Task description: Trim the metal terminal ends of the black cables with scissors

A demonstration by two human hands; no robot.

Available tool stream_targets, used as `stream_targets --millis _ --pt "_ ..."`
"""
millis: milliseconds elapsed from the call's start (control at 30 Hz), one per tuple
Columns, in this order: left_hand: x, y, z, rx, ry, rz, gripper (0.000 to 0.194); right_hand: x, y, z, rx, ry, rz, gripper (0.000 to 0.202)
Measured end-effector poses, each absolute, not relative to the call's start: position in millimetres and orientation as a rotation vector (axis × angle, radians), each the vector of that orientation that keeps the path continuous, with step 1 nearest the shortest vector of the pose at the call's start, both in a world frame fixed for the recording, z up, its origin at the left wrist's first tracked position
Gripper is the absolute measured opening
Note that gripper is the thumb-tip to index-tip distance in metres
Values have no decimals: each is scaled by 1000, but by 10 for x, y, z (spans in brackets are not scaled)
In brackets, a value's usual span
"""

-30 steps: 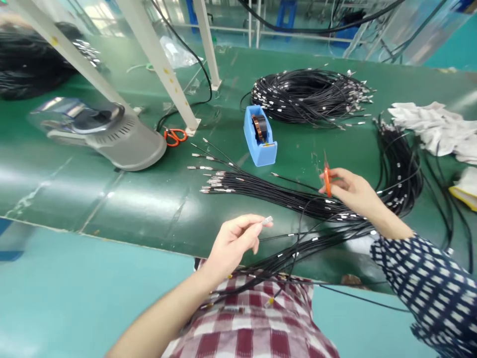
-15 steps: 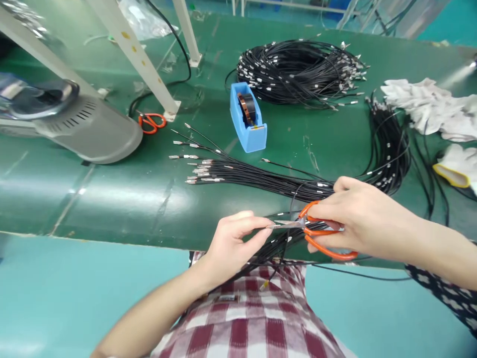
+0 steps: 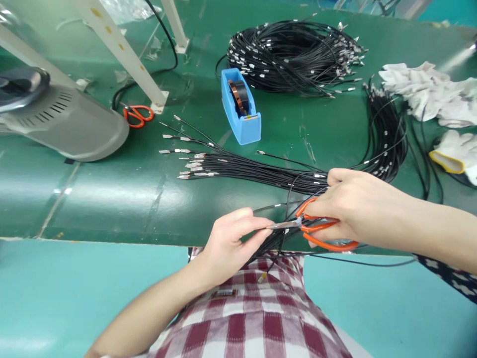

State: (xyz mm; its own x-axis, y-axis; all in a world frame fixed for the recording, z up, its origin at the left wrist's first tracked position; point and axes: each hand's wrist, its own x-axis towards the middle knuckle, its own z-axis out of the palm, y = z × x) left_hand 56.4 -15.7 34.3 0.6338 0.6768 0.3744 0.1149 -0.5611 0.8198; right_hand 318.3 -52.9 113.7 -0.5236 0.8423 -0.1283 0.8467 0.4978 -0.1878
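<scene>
Trimming, seemingly: your right hand (image 3: 346, 204) grips scissors (image 3: 310, 228), tips at your left hand (image 3: 234, 243), pinching something hidden; steadiness needed.

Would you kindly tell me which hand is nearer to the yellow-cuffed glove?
Right. The right hand, holding scissors, is left of the glove; the left hand is farther left, at the scissors' tips.

Orange-handled scissors (image 3: 310, 228) by the near edge of the tabletop (image 3: 115, 204)

Right hand (image 3: 352, 206) holds them, tips at the left hand (image 3: 233, 238); a black cable coil (image 3: 285, 74) sits toward the far edge.
</scene>
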Motion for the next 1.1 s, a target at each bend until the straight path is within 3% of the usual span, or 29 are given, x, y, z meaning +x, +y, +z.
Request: stream_targets --millis 100,400,800,1100 --pt "555 -163 335 2071 599 898 12 3145 -501 1163 1251 2730 -496 30" --pt "513 -195 330 2122 604 862 14 3077 -530 1142 1204 2704 -422 32" --pt "491 -192 281 2104 569 871 11 3014 -505 1125 1449 2652 -635 35" --pt "504 -199 272 2129 568 887 11 2964 -499 1152 1357 2672 -524 34"
